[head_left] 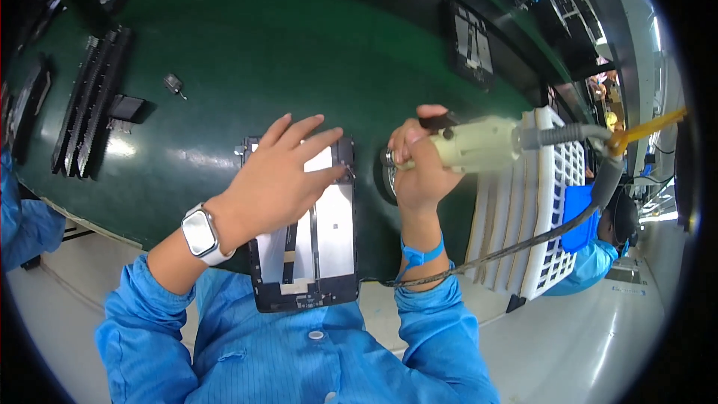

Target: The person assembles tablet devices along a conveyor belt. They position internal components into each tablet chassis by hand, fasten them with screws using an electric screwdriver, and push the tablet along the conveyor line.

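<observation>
An opened tablet (340, 236), its silver inner panels and dark ribbon cables showing, lies in front of me and juts over the table's near edge. My left hand (280, 176) rests across its upper part with fingers spread, the thumb near the tablet's right edge. Just right of the tablet, my right hand (422, 161) is closed around a cream-coloured electric screwdriver (479, 144). The tool lies nearly level, its metal nose pointing left and a grey cord running off its right end. Under that hand, the rim of a round dish (390, 187) partly shows; its contents are hidden.
Black slotted racks (91, 105) stand at the left, beside a dark block (127, 108) and a small part (173, 84). Another opened tablet (473, 41) lies at the far right. A white crate (559, 209) borders the right side. A cable (516, 243) crosses my right forearm. Co-workers sit nearby.
</observation>
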A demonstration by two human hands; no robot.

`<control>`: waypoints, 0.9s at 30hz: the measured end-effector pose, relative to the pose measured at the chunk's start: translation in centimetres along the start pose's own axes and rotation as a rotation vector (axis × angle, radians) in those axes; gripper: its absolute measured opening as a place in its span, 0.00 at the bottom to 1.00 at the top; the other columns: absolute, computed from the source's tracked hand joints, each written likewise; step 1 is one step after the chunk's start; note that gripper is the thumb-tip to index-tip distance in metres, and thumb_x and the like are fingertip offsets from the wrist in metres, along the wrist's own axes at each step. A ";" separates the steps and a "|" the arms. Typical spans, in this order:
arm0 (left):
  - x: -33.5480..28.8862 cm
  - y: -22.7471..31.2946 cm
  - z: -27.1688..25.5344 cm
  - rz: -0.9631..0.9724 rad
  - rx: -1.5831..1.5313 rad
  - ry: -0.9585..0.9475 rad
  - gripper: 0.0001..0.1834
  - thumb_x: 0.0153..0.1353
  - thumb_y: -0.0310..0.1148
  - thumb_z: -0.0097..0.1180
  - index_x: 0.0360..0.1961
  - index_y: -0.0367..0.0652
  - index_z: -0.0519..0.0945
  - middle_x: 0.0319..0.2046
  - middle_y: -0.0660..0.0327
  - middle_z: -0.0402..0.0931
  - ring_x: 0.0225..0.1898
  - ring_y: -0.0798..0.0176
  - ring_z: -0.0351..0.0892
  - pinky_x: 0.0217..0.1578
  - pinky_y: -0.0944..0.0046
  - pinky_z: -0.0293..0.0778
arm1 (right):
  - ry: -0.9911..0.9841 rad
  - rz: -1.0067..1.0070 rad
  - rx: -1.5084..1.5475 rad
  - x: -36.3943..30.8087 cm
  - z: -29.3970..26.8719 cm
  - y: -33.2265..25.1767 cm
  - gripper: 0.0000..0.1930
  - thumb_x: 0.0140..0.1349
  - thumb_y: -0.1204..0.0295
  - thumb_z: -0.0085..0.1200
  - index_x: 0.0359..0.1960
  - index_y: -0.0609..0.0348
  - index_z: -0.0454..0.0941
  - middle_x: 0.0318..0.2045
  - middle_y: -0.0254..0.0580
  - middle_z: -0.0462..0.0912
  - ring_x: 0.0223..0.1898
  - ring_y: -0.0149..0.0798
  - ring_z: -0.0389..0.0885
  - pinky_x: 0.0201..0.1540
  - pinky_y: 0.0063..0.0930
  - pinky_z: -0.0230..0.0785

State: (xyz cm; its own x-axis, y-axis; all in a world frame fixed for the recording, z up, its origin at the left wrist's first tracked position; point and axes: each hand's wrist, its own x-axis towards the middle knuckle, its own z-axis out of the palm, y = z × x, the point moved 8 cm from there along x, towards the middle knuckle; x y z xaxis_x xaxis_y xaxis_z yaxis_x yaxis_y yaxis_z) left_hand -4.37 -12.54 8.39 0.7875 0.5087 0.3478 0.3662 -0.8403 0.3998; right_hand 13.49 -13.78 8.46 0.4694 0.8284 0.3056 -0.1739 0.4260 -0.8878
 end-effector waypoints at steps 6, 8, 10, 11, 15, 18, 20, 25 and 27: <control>-8.5 -2.0 -6.9 -0.466 -0.538 0.279 0.17 0.54 0.28 0.65 0.47 0.38 0.84 0.45 0.49 0.81 0.46 0.50 0.83 0.46 0.57 0.77 | 0.061 0.005 0.013 -1.0 -2.0 -0.1 0.15 0.55 0.86 0.53 0.46 0.66 0.71 0.23 0.38 0.73 0.19 0.29 0.71 0.23 0.22 0.68; -13.4 -1.3 -5.2 -0.752 -0.592 0.001 0.26 0.56 0.29 0.66 0.57 0.34 0.77 0.35 0.49 0.83 0.33 0.53 0.85 0.33 0.61 0.79 | 0.084 0.007 -0.034 -1.2 -2.2 -0.2 0.16 0.53 0.87 0.51 0.44 0.67 0.71 0.21 0.39 0.73 0.18 0.29 0.71 0.23 0.23 0.68; -16.5 1.7 -2.3 -0.816 -0.420 -0.488 0.40 0.58 0.31 0.67 0.68 0.34 0.61 0.34 0.48 0.82 0.30 0.58 0.84 0.29 0.63 0.77 | 0.066 -0.005 -0.052 -1.3 -1.8 -0.4 0.15 0.53 0.87 0.51 0.44 0.67 0.71 0.21 0.40 0.74 0.18 0.29 0.72 0.23 0.23 0.68; -17.5 2.6 -1.1 -0.823 -0.415 -0.484 0.40 0.58 0.31 0.67 0.68 0.34 0.61 0.34 0.48 0.82 0.30 0.58 0.84 0.29 0.63 0.77 | 0.061 -0.003 -0.045 -1.2 -1.3 -0.6 0.15 0.53 0.87 0.51 0.44 0.67 0.71 0.21 0.40 0.74 0.18 0.29 0.72 0.23 0.23 0.68; -18.6 4.8 2.6 -0.905 -1.063 -0.127 0.50 0.60 0.29 0.66 0.74 0.37 0.45 0.37 0.51 0.84 0.35 0.67 0.83 0.33 0.67 0.76 | 0.087 -0.019 -0.107 -1.3 -0.8 -1.6 0.14 0.52 0.83 0.45 0.43 0.68 0.71 0.19 0.39 0.71 0.16 0.29 0.66 0.24 0.25 0.65; -17.4 3.8 0.6 -1.023 -1.424 0.095 0.47 0.61 0.24 0.63 0.74 0.37 0.46 0.41 0.56 0.84 0.40 0.71 0.81 0.40 0.69 0.76 | 0.102 -0.075 -0.136 -1.4 -2.6 -1.9 0.14 0.53 0.83 0.45 0.43 0.67 0.71 0.19 0.39 0.71 0.17 0.29 0.66 0.25 0.24 0.65; -16.9 1.1 -1.9 -1.035 -1.538 0.122 0.44 0.60 0.23 0.63 0.74 0.38 0.52 0.43 0.56 0.83 0.43 0.70 0.81 0.45 0.69 0.75 | 0.159 -0.100 -0.179 -1.2 -4.6 -2.8 0.15 0.53 0.85 0.50 0.44 0.68 0.71 0.19 0.39 0.72 0.18 0.28 0.70 0.24 0.22 0.67; -8.0 -9.5 -6.4 -0.924 -1.446 0.384 0.36 0.65 0.28 0.58 0.72 0.39 0.59 0.45 0.61 0.81 0.38 0.71 0.78 0.37 0.68 0.71 | 0.256 -0.173 -0.186 -0.3 -8.6 -3.5 0.14 0.54 0.84 0.49 0.44 0.69 0.71 0.19 0.39 0.72 0.17 0.27 0.68 0.23 0.22 0.67; -4.0 -15.2 -6.8 -0.871 -1.329 0.389 0.34 0.68 0.31 0.55 0.72 0.39 0.58 0.48 0.62 0.79 0.39 0.71 0.76 0.35 0.68 0.70 | 0.261 -0.157 -0.195 -0.2 -8.6 -3.2 0.14 0.54 0.84 0.49 0.44 0.69 0.71 0.19 0.39 0.72 0.18 0.27 0.69 0.23 0.22 0.67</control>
State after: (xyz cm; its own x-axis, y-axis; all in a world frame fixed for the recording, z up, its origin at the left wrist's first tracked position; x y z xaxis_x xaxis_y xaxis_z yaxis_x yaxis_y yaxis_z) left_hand -16.46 -0.49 6.67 0.3428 0.9020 -0.2626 -0.2145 0.3472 0.9129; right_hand 21.42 -18.43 8.31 0.6868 0.6270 0.3677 0.0747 0.4423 -0.8938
